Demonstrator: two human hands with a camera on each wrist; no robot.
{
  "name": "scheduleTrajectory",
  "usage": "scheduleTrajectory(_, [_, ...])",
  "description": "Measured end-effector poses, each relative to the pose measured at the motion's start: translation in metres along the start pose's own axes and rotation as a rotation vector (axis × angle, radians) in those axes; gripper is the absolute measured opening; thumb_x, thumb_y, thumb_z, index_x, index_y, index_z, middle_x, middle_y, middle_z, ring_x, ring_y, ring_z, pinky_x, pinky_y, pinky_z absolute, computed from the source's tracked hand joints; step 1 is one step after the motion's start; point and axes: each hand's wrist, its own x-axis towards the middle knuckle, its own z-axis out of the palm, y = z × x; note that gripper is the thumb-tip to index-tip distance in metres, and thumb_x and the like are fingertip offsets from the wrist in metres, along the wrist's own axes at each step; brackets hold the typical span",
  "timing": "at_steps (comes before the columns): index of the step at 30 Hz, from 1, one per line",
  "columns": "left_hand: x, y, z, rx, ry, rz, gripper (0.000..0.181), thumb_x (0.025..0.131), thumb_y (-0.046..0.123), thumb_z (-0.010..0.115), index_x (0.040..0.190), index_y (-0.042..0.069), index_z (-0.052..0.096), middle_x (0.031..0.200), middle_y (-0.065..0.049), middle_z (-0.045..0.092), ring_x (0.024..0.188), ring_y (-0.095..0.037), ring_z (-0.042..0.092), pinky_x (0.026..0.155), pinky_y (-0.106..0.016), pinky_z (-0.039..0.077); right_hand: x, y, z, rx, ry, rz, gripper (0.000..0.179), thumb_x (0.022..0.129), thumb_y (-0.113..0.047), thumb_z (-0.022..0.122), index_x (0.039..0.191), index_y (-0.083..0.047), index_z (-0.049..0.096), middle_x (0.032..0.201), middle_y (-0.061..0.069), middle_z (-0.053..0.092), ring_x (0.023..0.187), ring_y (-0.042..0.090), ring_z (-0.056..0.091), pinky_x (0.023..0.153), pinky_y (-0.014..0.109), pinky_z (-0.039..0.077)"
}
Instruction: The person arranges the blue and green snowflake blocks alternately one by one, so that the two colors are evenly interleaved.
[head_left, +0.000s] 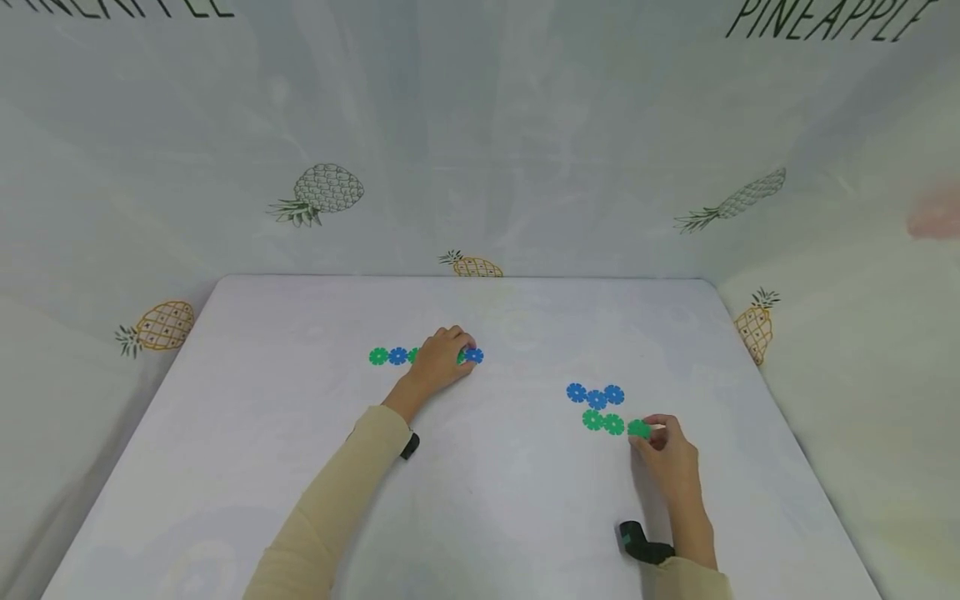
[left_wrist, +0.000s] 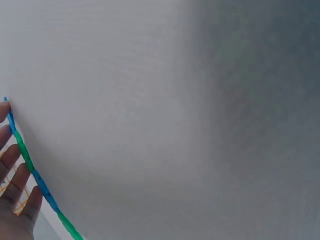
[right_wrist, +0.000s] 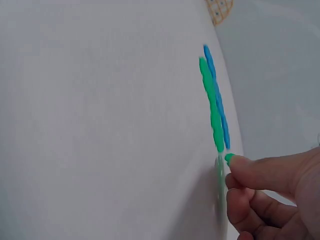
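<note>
Head view: we see the right hand (head_left: 670, 458) pinch a green disc (head_left: 639, 428) beside a green pair (head_left: 613, 424) on the table (head_left: 487, 500); the left hand (head_left: 438, 360) partly covers the disc row (head_left: 398, 356), its grip unclear to us. Likely a pick-up, calling for a steady lift.

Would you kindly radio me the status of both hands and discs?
Right hand pinching green disc. Left hand at disc row, hiding its middle.

Head cam high, facing fwd/down, wrist cams low, close by hands (head_left: 442, 360) (head_left: 671, 458), all share tabletop (head_left: 495, 500)
</note>
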Motion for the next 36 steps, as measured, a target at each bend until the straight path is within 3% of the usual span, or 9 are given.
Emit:
scheduleTrajectory(6, [0.001,0.000,0.001,-0.006,-0.001,-0.008,0.030,0.085,0.032,0.066,0.111,0.017,0.061,0.113,-0.001,0.056,0.110,-0.021,0.048,0.096,-0.039,0.042,-0.004,-0.020,0.013,0.098,0.022,-0.049,0.035,0.088,-0.010,0.061,0.120,-0.004,0.048,0.094,0.020,0.062,0.079,0.023,0.059,0.058,0.017,0.044])
scheduleTrajectory(12, [0.002,-0.001,0.002,-0.010,-0.001,-0.014,0.030,0.085,0.032,0.066,0.111,0.017,0.061,0.113,-0.002,0.056,0.110,-0.021,0.048,0.096,-0.039,0.042,-0.001,-0.045,0.033,0.224,-0.110,-0.107,0.033,0.089,-0.007,0.060,0.119,-0.004,0.047,0.090,0.017,0.062,0.065,0.015,0.062,0.055,0.018,0.048])
scheduleTrajectory(19, [0.002,-0.001,0.002,0.003,-0.007,-0.014,0.031,0.085,0.032,0.065,0.112,0.017,0.061,0.113,-0.002,0.056,0.111,-0.022,0.048,0.096,-0.039,0.042,0.007,-0.073,0.062,0.333,-0.206,-0.154,0.033,0.088,0.000,0.058,0.118,-0.005,0.048,0.089,0.015,0.060,0.070,0.018,0.067,0.061,0.021,0.054])
scheduleTrajectory(26, [0.000,0.002,0.000,-0.008,0.004,-0.025,0.030,0.085,0.030,0.066,0.111,0.016,0.061,0.114,-0.002,0.056,0.110,-0.022,0.048,0.096,-0.040,0.042,0.015,-0.096,0.083,0.330,-0.212,-0.272,0.029,0.087,0.000,0.057,0.115,-0.008,0.051,0.081,0.012,0.061,0.067,0.017,0.065,0.060,0.023,0.051])
scheduleTrajectory(31, [-0.001,0.002,0.000,-0.009,0.008,-0.027,0.030,0.085,0.030,0.066,0.111,0.016,0.061,0.114,-0.003,0.056,0.111,-0.023,0.048,0.096,-0.040,0.042,0.021,-0.110,0.093,0.327,-0.227,-0.310,0.029,0.087,0.001,0.056,0.114,-0.007,0.051,0.082,0.013,0.059,0.068,0.019,0.065,0.060,0.025,0.052])
scheduleTrajectory(36, [-0.001,0.002,0.000,-0.007,0.015,-0.024,0.030,0.085,0.030,0.066,0.111,0.016,0.061,0.115,-0.002,0.057,0.112,-0.023,0.049,0.097,-0.041,0.042,0.032,-0.123,0.104,0.257,-0.228,-0.333,0.029,0.087,0.000,0.057,0.113,-0.009,0.050,0.082,0.011,0.060,0.067,0.016,0.062,0.060,0.025,0.050])
